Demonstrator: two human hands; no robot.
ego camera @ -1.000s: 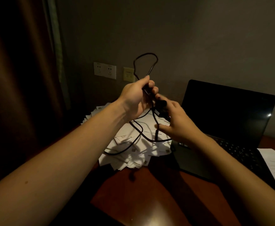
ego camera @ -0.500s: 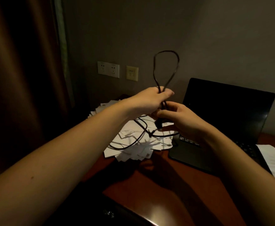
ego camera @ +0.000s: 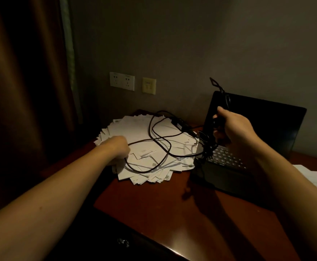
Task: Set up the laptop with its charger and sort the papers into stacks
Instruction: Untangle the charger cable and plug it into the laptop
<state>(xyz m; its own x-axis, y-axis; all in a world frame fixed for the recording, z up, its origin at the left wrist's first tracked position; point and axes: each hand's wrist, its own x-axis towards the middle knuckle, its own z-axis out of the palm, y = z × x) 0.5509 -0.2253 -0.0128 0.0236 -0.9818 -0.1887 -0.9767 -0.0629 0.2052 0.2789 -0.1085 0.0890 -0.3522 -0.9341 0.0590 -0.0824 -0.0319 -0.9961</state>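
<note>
Untangling the charger cable (ego camera: 159,146)
It lies looped across the paper pile (ego camera: 135,129), left of the open laptop (ego camera: 257,125). The right hand (ego camera: 232,127) grips its bunched end before the screen, and the left hand (ego camera: 119,147) curls round a loop. Draw the loops apart slowly, lest sheets drag off the desk (ego camera: 153,200). Wall sockets (ego camera: 122,81) sit behind the pile.

Left hand (ego camera: 118,149) down at papers (ego camera: 131,127), apart from right hand (ego camera: 233,127) with cable (ego camera: 149,127)

The cable (ego camera: 150,127) was black, papers (ego camera: 135,129) white, laptop (ego camera: 257,119) black, the desk (ego camera: 153,204) a reddish-brown, curtain (ego camera: 22,91) brown, wall socket (ego camera: 122,81) white, the switch plate (ego camera: 149,85) pale yellow.
</note>
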